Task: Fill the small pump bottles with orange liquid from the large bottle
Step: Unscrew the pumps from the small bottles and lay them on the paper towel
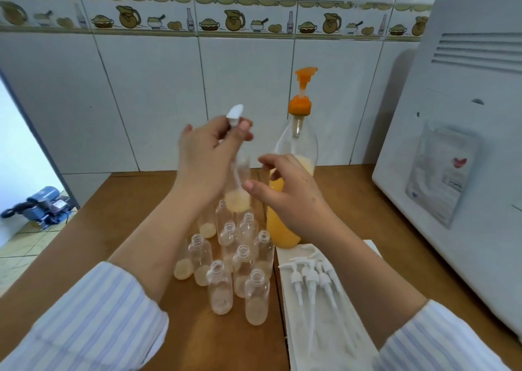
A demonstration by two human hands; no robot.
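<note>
My left hand (209,150) pinches a white pump head (236,113) whose thin tube runs down into a raised small bottle (238,192) with a little orange liquid at its bottom. My right hand (285,187) holds that bottle from the right, its thumb on the bottle's side. Behind my right hand stands the large bottle (284,229), about half full of orange liquid, with an orange pump (303,88) on top. Several open small bottles (223,283) stand clustered below my hands, most with some pale orange liquid in them.
Several loose white pumps (313,280) lie on a white cloth (324,328) right of the cluster. A big white appliance (466,144) fills the right side. The wooden counter (118,229) ends at the left, with a blue machine (45,204) on the floor beyond. A tiled wall (158,102) stands close behind.
</note>
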